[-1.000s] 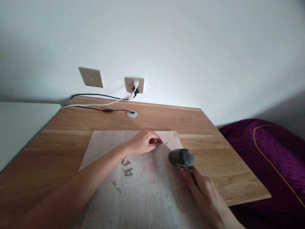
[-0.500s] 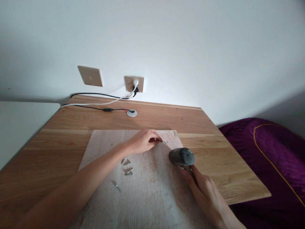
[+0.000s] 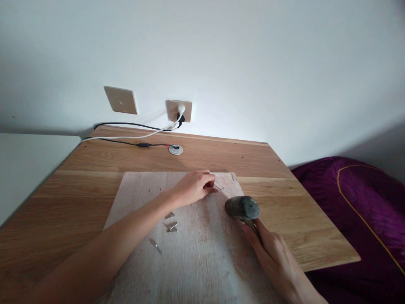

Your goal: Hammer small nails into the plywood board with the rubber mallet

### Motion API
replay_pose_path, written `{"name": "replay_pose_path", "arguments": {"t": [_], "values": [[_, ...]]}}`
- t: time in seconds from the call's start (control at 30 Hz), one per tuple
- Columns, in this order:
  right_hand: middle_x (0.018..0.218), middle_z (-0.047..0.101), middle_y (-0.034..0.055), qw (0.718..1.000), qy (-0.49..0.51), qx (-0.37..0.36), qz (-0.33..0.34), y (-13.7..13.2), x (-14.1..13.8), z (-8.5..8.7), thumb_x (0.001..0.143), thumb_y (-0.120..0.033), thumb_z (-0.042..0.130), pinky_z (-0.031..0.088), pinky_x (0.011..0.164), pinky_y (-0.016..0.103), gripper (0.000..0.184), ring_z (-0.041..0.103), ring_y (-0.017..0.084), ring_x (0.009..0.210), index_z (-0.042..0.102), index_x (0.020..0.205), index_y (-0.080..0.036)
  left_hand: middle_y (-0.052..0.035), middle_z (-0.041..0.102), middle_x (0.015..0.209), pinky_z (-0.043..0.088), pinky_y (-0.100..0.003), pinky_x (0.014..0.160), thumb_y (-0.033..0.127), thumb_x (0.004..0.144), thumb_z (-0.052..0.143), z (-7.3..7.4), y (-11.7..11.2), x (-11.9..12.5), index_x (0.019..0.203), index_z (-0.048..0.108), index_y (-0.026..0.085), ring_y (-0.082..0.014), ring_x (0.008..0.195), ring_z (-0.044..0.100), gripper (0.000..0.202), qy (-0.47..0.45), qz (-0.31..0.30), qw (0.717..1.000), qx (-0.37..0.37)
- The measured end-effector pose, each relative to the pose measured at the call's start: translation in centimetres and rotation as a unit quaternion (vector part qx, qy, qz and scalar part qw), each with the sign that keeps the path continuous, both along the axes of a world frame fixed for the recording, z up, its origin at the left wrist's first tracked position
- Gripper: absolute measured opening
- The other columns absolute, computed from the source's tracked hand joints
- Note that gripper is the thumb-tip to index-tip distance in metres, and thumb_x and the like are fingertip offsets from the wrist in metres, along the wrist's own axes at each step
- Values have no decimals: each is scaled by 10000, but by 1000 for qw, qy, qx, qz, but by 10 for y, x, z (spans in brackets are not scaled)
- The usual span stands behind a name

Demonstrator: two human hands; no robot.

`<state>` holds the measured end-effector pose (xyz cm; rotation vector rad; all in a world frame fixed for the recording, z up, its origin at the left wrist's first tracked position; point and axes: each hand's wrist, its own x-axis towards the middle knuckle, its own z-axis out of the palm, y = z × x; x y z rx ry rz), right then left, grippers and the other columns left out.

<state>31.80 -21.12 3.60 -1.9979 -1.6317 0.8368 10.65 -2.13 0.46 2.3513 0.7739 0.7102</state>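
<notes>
My right hand (image 3: 272, 247) is wrapped around the handle of a rubber mallet (image 3: 242, 207). The mallet's worn black head is over the right side of a pale, whitish wooden board (image 3: 190, 266). Near the board's far right corner, my left hand (image 3: 198, 185) has its thumb and forefinger closed at one end of a thin silver nail (image 3: 220, 187). That nail slants to the right, its other end clear of the fingers. Several more nails (image 3: 173, 225) are on the board below my left forearm, and a single nail (image 3: 156, 246) sits closer to me.
The board rests on a wooden desk (image 3: 294, 219). Behind it, black and white cables (image 3: 126, 137) run from a wall socket (image 3: 187, 106) and a round cable grommet (image 3: 176, 149). A white panel (image 3: 34, 164) stands left, purple fabric (image 3: 363, 194) right.
My left hand has shifted slightly right and up, and its forearm covers a bit more of the loose nails. The mallet in my right hand has barely moved.
</notes>
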Motion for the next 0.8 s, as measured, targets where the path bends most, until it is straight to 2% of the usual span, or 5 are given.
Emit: {"name": "replay_pose_path", "arguments": {"t": [0.2, 0.4, 0.6, 0.73, 0.8], "values": [[707, 699, 27, 1000, -5, 7, 7, 0, 0, -1, 1068, -602, 410, 500, 681, 315, 491, 693, 289, 667, 669, 1232, -218, -14, 672, 829, 389, -266, 676, 222, 897, 826, -1, -1, -1, 776, 642, 164, -154, 737, 603, 227, -5, 4, 1000, -8], [926, 798, 87, 1000, -1, 9, 8, 0, 1, -1, 1075, -594, 400, 518, 727, 307, 493, 762, 305, 830, 661, 1261, -219, -14, 684, 832, 410, -257, 676, 182, 867, 843, -1, 1, -2, 824, 686, 160, -150, 741, 617, 164, -25, -3, 999, -39], [786, 766, 61, 1000, -14, 15, 2, -1, 1, -3, 1064, -586, 423, 520, 691, 314, 482, 760, 315, 757, 678, 1246, -220, -26, 703, 848, 424, -264, 692, 140, 878, 796, -4, 1, -1, 826, 717, 165, -157, 758, 629, 97, -22, -4, 999, -28], [753, 754, 53, 999, -21, 23, 8, -1, 1, -2, 1066, -573, 422, 516, 668, 315, 478, 737, 301, 693, 689, 1235, -214, -26, 716, 843, 448, -258, 685, 117, 859, 791, -3, 2, -3, 891, 734, 161, -153, 734, 638, 80, -47, -17, 997, -60], [769, 765, 52, 1000, -16, 21, 9, -1, 1, -2, 1068, -575, 424, 518, 661, 309, 477, 741, 293, 695, 687, 1238, -216, -29, 732, 864, 465, -256, 700, 57, 841, 756, -2, 3, -5, 925, 744, 160, -155, 753, 658, 134, -58, -30, 995, -75]]}}
